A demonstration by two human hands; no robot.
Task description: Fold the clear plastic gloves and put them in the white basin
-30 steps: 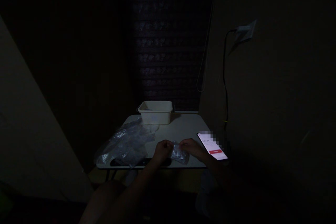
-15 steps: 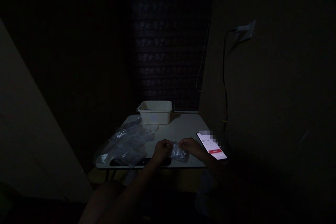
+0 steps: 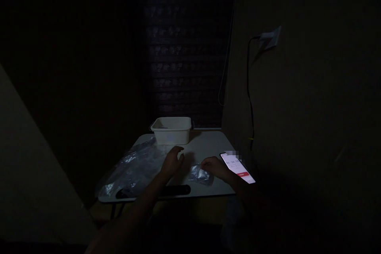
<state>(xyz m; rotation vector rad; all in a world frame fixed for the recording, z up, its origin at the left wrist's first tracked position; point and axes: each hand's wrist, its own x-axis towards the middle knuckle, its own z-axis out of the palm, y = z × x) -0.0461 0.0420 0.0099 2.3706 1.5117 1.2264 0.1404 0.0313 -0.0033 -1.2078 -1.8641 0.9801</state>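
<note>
My right hand (image 3: 214, 166) pinches the upper right edge of a small clear plastic bag (image 3: 200, 175) near the front of the table. What is inside the bag is too dark to make out. Off the table and away from that bag, my left hand (image 3: 172, 162) is raised with its fingers apart and nothing in them. It is in front of a white plastic tub (image 3: 172, 137) and just right of a pile of clear plastic bags (image 3: 133, 172).
The small white table (image 3: 208, 143) has a dark slot along its front edge. A lit phone (image 3: 238, 170) showing a timer lies at its right edge. A black cable (image 3: 249, 87) hangs from a wall outlet (image 3: 273, 39) on the right. The room is very dark.
My left hand has let go of the small bag and moved left and up towards the tub, its fingers opening. My right hand stays at the bag. The view has shifted slightly.
</note>
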